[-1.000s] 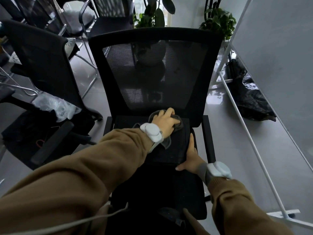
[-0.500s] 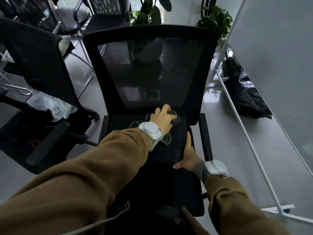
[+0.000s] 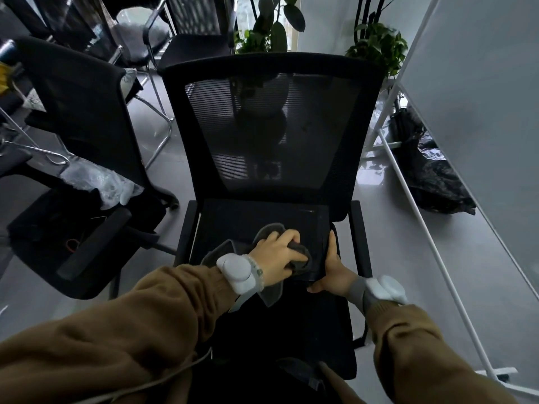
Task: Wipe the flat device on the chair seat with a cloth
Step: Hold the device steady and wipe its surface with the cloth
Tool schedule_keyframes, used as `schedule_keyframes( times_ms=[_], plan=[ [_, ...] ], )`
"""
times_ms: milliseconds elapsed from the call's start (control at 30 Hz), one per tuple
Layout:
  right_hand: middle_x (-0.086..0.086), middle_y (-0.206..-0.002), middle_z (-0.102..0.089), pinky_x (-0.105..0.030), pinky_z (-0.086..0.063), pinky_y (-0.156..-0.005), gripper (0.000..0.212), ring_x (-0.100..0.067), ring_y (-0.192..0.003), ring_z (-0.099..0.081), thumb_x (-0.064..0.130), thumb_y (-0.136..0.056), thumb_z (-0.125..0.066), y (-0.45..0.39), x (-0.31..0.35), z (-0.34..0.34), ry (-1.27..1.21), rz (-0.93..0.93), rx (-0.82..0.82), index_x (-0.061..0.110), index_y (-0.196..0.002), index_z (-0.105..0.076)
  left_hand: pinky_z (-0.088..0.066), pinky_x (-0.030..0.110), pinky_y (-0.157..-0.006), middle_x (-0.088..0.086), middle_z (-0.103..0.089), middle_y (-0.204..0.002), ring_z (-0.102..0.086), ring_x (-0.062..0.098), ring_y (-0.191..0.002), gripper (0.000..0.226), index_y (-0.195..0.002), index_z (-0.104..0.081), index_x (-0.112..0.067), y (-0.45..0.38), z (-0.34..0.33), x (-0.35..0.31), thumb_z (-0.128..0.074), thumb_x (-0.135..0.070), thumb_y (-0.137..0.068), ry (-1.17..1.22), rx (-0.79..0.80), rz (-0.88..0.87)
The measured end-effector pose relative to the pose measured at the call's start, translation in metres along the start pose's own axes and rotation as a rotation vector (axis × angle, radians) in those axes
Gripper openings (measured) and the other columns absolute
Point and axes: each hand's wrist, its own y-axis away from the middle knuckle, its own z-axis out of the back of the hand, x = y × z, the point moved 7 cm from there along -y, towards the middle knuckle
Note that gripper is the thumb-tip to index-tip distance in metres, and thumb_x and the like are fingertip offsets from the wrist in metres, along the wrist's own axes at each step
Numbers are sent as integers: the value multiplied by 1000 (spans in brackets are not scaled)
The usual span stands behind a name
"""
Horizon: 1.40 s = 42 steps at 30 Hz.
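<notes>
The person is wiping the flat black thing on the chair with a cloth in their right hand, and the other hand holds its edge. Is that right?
Not quite. In the head view the left hand holds the grey cloth on the flat device; the right hand holds its edge.

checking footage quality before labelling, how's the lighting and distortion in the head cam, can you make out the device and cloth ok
Head view: dim, with daylight only from the far windows. The black flat device nearly merges with the black chair seat, marked only by a faint edge highlight. The grey cloth under the left hand reads clearly. Wide-angle bending curves the white frame. The right hand is sharp.
</notes>
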Motion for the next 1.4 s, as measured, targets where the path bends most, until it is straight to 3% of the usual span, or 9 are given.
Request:
schedule_keyframes(
  times_ms=[167,300,400,567,900,1000,1133,1267,1400],
  plan=[
    [-4,-154,-16,-46,-35,-111,135,-25,-141,-25,-3,-70,-75,7,-3,0,-92,51,66,34,-136,37,-38,47,-99,1,-25,-138,-34,31,-113,40,-123,-55,-30,15,-8,1,-54,-15,-86,1,61,-42],
    [0,-143,-41,-37,-34,-113,100,-19,-134,-39,-1,-76,-72,15,-10,5,-187,100,2,21,-150,-8,-37,47,-101,2,-28,-138,-34,30,-115,39,-122,-55,-31,14,0,4,-55,-16,-86,-25,55,-75],
    [-1,-138,-50,-40,-35,-112,82,-17,-127,-46,5,-81,-69,19,-19,6,-211,76,-46,18,-148,-23,-38,48,-100,2,-28,-138,-34,30,-117,40,-123,-55,-31,3,6,9,-55,-17,-86,-38,18,-51],
    [0,-135,-53,-39,-37,-110,76,-17,-126,-49,10,-82,-69,22,-23,8,-184,59,-81,19,-146,-28,-40,52,-99,4,-29,-134,-37,34,-115,38,-122,-56,-31,-31,25,23,-56,-17,-87,-22,-58,42],
    [-6,-136,-53,-38,-41,-106,68,-22,-125,-52,27,-87,-64,21,-16,15,140,155,-116,12,-142,-29,-39,47,-90,10,-31,-133,-36,38,-113,31,-121,-55,-24,-82,68,14,-47,-14,-92,-143,-155,232],
    [-6,-135,-54,-35,-41,-106,70,-21,-124,-52,26,-86,-66,19,-20,14,94,146,-131,12,-143,-28,-39,52,-96,10,-27,-137,-35,40,-117,34,-125,-50,-26,-85,70,16,-45,-15,-94,-117,-143,310],
    [0,-128,-57,-34,-43,-104,69,-17,-119,-56,24,-82,-71,18,-32,13,-42,124,-139,18,-139,-34,-41,51,-92,9,-28,-137,-36,39,-115,35,-126,-50,-28,-82,65,16,-47,-19,-92,-74,-169,328],
    [10,-116,-59,-31,-46,-99,68,-12,-112,-59,22,-79,-74,16,-41,10,-133,110,-138,21,-135,-37,-45,52,-89,8,-27,-140,-35,38,-118,37,-128,-47,-29,-68,49,17,-48,-25,-91,-47,-233,278],
    [15,-113,-57,-23,-45,-93,68,-7,-108,-57,22,-78,-74,13,-41,9,-165,111,-126,22,-135,-36,-46,52,-90,6,-27,-139,-34,37,-119,38,-128,-46,-30,-57,32,12,-49,-27,-89,-66,-187,181]
  ],
)
